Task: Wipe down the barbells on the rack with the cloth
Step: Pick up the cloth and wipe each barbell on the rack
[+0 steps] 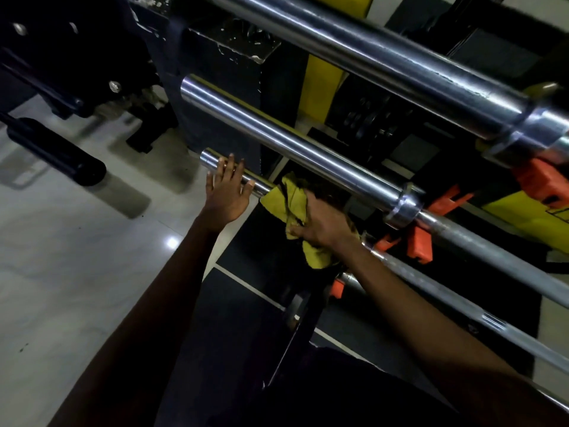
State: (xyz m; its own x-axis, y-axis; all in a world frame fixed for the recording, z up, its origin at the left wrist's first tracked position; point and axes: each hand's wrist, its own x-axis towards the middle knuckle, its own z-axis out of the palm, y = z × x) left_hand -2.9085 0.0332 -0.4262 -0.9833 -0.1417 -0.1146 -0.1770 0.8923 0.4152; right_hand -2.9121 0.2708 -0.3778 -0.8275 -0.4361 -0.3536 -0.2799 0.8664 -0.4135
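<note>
Mid-wipe, on the third barbell (209, 159) down the rack (221, 72). Gripping the yellow cloth (292, 201) with the right hand (320, 224), fingers curled tight, wad bunched round the thick end section just short of the collar. Bracing with the left hand (228, 192): flat, fingers spread wide and straight, laid on top of the same end section close to its free tip, holding nothing. Just beside the cloth, apparently not touching it.

Progress, as a judgement only: roughly midway. Working top-down would make the top barbell (385, 66) and the second barbell (292, 149) done. Gleaming, both, but can't confirm from shine alone. Seeing pale flecks and a scuffed line on the top one near its collar; could be chipped plating rather than dirt.

Left to do on the current one: outer stretch under the left hand, then the long thin grey shaft running right past the orange holders (421, 245). Also spotting a fourth bar (349, 277) lower down, mostly hidden behind the right forearm; probably not yet wiped, can't tell. Far ends of all out of view, so no call on those.
</note>
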